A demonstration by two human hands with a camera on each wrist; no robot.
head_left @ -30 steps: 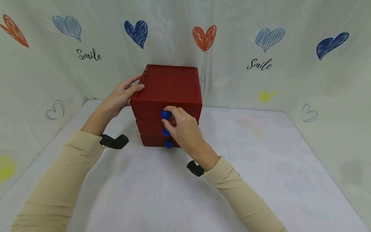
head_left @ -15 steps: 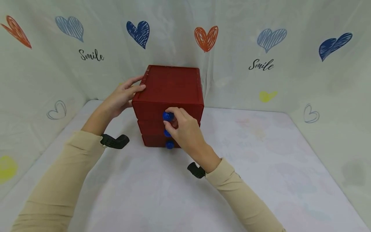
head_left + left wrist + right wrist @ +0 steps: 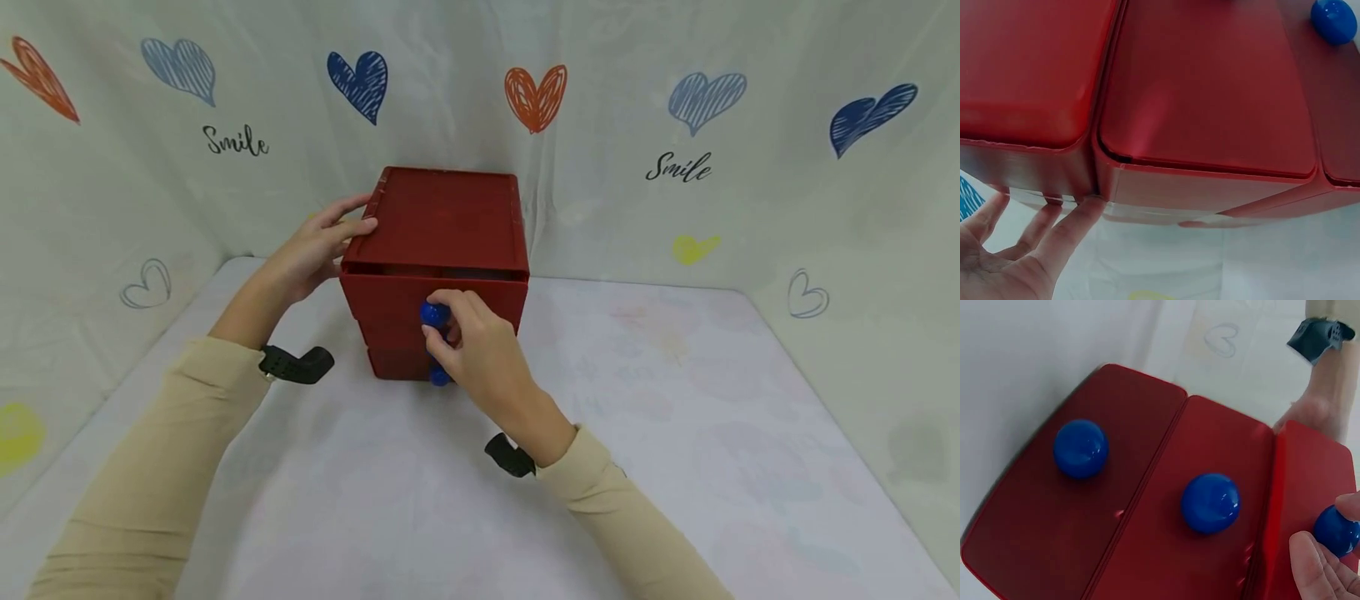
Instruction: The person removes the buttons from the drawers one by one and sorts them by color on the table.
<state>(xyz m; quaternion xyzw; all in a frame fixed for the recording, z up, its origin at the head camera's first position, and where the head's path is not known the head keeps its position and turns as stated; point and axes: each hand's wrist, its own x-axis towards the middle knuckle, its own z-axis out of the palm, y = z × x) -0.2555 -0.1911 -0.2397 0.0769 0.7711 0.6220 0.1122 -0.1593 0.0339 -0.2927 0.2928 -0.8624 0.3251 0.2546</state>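
Observation:
A red drawer unit (image 3: 442,221) with three stacked drawers stands on the table in the head view. Its top drawer (image 3: 375,300) is pulled out slightly, leaving a narrow gap beneath the unit's upper panel. My right hand (image 3: 483,350) pinches that drawer's round blue knob (image 3: 434,314) between thumb and fingers. In the right wrist view, the middle knob (image 3: 1210,503) and the bottom knob (image 3: 1080,449) are untouched, on closed drawers. My left hand (image 3: 307,254) rests against the unit's left side, thumb on the top edge. Its extended fingers (image 3: 1066,237) touch the side in the left wrist view.
A white table (image 3: 360,500) surrounds the unit. Behind it hangs a pale curtain (image 3: 450,42) printed with hearts and the word "Smile". Dark straps (image 3: 296,365) are on both wrists.
The top drawer has come out a little toward me, opening a thin gap. My right hand has moved back and down with the knob. The left hand keeps its place.

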